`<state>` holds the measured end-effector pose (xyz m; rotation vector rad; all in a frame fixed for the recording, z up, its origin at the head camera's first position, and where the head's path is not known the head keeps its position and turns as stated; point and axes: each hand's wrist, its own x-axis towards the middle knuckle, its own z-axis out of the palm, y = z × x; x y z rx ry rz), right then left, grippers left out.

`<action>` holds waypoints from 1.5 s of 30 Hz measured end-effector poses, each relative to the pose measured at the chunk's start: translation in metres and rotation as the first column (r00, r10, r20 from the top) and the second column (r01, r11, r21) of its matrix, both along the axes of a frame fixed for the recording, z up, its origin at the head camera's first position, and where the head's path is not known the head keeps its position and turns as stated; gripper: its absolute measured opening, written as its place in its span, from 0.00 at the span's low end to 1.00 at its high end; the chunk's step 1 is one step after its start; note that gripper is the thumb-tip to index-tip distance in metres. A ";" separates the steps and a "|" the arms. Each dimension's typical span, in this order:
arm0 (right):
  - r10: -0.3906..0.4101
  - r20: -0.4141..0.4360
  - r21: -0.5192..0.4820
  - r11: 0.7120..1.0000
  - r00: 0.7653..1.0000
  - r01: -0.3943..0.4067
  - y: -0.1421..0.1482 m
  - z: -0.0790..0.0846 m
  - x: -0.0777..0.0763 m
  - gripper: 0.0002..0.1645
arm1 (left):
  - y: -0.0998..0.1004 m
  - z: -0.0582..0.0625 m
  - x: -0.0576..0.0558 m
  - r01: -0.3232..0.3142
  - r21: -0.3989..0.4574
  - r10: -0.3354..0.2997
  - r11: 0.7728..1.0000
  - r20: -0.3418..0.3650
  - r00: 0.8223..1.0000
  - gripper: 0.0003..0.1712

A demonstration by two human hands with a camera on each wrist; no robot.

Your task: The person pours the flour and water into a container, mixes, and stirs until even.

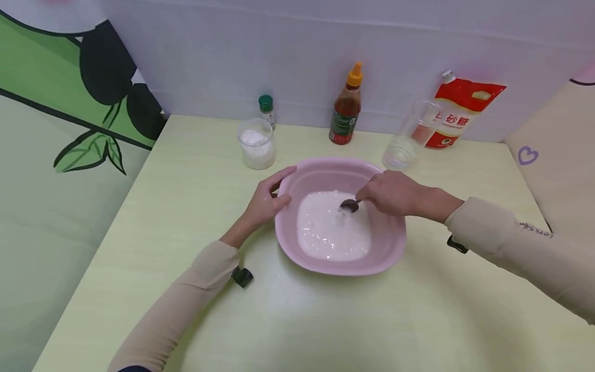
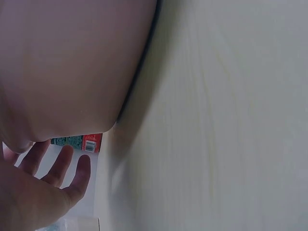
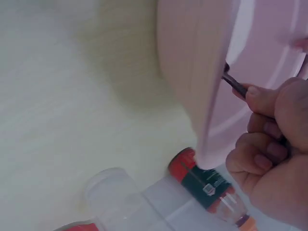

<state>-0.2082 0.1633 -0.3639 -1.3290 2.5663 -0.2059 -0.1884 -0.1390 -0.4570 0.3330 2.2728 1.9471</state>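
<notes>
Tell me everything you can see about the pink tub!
The pink tub looks like smooth plastic: rounded corners, sloping walls, a curved rim. It sits upright on the table with white liquid inside. The left hand holds its rim; the right hand holds a spoon over it and may touch it too.

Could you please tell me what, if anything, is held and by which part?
The right grip holds a spoon by its handle. The left grip touches the pink basin at its rim; whether it pinches is unclear.
</notes>
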 end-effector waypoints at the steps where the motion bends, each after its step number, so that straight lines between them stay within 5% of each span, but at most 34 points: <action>1: -0.018 -0.001 -0.004 1.000 1.000 0.018 0.000 -0.002 -0.003 0.12 | 0.000 0.000 0.000 -0.001 -0.004 0.001 1.000 -0.003 1.000 0.41; 6: -0.012 0.085 -0.072 0.997 0.996 0.018 -0.008 -0.010 -0.006 0.13 | 0.000 -0.002 0.000 0.004 -0.016 -0.004 1.000 -0.003 1.000 0.41; 15: 0.150 0.206 -0.039 0.989 0.967 -0.145 -0.018 -0.003 0.022 0.13 | 0.000 0.002 0.000 -0.006 -0.020 0.006 1.000 0.010 1.000 0.41; 26: -0.038 0.085 -0.053 0.998 0.996 0.043 0.000 -0.002 -0.006 0.14 | -0.001 0.005 0.001 0.002 -0.013 -0.001 1.000 0.020 1.000 0.42; 38: 0.119 0.234 -0.075 0.992 0.965 -0.104 -0.014 -0.005 0.025 0.13 | -0.002 0.006 0.001 -0.001 -0.005 0.001 1.000 0.015 1.000 0.41; 45: 0.014 0.212 0.030 0.999 0.977 -0.020 0.003 0.006 0.015 0.13 | 0.000 0.004 0.000 0.002 0.008 -0.002 1.000 0.046 0.999 0.42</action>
